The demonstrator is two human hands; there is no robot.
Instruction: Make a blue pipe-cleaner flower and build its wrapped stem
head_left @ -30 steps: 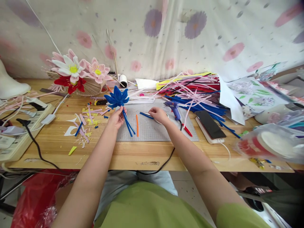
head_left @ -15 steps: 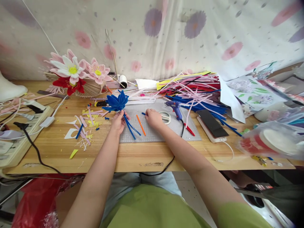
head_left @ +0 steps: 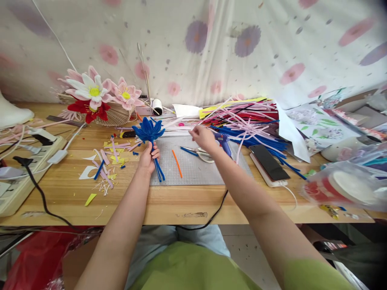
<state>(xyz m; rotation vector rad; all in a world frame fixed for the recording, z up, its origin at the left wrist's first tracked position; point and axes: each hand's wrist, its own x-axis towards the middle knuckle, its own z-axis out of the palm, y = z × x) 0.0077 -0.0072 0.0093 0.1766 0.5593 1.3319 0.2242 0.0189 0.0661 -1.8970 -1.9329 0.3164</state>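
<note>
Two hands at work over a grey cutting mat [head_left: 193, 169]. Left hand [head_left: 148, 157] is clenched round the bundled stems of a blue pipe-cleaner flower [head_left: 148, 129], bloom upright just above the fist, loose stem ends trailing below it onto the mat; the grip sits low on the stems, likely so the petals stay uncrushed and the head faces the worker. Right hand [head_left: 203, 137] is raised off the mat, fingers pinched together at the near edge of the pile of pipe cleaners [head_left: 244, 117] that lies beyond and to its right; whether a strand is actually caught between the fingertips I cannot tell. Directly under that hand lie scissors [head_left: 202, 153], with a blue glue gun [head_left: 224, 141] just beside the wrist, both within easy reach. An orange pipe-cleaner piece [head_left: 177, 163] rests between the two hands. Left of the left hand, cut scraps [head_left: 104, 161] are scattered; farther beyond it, finished paper flowers [head_left: 96, 94]. A phone [head_left: 269, 161] lies right of the right forearm.
</note>
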